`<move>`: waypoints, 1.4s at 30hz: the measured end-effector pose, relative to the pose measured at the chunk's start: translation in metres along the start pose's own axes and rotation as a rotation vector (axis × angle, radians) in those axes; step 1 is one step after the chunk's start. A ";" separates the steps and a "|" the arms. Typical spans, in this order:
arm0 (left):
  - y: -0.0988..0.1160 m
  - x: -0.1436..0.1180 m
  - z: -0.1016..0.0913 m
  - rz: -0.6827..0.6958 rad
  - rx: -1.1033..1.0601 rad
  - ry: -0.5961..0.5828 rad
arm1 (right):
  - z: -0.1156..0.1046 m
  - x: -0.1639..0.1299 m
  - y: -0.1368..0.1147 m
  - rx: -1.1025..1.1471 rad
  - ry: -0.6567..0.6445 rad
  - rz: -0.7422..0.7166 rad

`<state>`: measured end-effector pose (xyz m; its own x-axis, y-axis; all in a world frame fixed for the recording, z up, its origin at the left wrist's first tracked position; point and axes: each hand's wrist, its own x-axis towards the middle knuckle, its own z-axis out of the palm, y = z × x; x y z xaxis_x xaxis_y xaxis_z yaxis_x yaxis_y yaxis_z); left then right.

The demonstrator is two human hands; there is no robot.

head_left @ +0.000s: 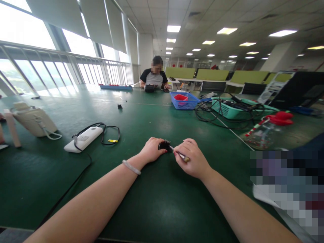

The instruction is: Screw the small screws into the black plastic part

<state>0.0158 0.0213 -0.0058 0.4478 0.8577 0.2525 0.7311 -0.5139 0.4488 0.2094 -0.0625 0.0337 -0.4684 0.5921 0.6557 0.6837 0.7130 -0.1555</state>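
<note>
In the head view, my left hand (152, 150) rests low over the green tabletop, its fingers closed around a small black part (165, 145) with a ridged top edge. My right hand (191, 158) grips a slim tool (183, 156) with a metal shaft and a yellowish rear end; it looks like a screwdriver, though its tip is too small to make out. The tool's front end points left and meets the black part, or comes very close to it. My fingers hide some of the black part.
A white power strip (84, 138) with a black cord lies left. Behind are a small black piece (119, 106), a blue basket (184, 103) and a teal basket (231, 111) with cables. A red-lidded bottle (268, 131) stands right. Another person (155, 77) sits across the table.
</note>
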 end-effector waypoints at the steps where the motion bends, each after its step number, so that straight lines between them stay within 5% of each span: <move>1: 0.000 0.000 0.000 -0.002 0.001 -0.002 | 0.000 0.000 0.002 0.022 0.008 0.029; 21: 0.008 -0.006 -0.007 0.071 -0.006 -0.034 | 0.007 -0.009 0.029 0.336 0.325 0.665; 30: 0.011 -0.008 -0.009 0.103 -0.012 -0.049 | 0.010 -0.006 0.026 0.327 0.117 0.613; 37: 0.009 -0.007 -0.007 0.110 0.014 -0.059 | 0.000 -0.005 0.020 0.306 0.148 0.569; 42: 0.008 -0.007 -0.008 0.122 0.020 -0.079 | -0.003 -0.003 0.014 0.216 0.055 0.468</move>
<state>0.0140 0.0114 0.0025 0.5725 0.7854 0.2352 0.6788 -0.6150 0.4014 0.2219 -0.0551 0.0317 -0.1065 0.8497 0.5164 0.6795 0.4413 -0.5861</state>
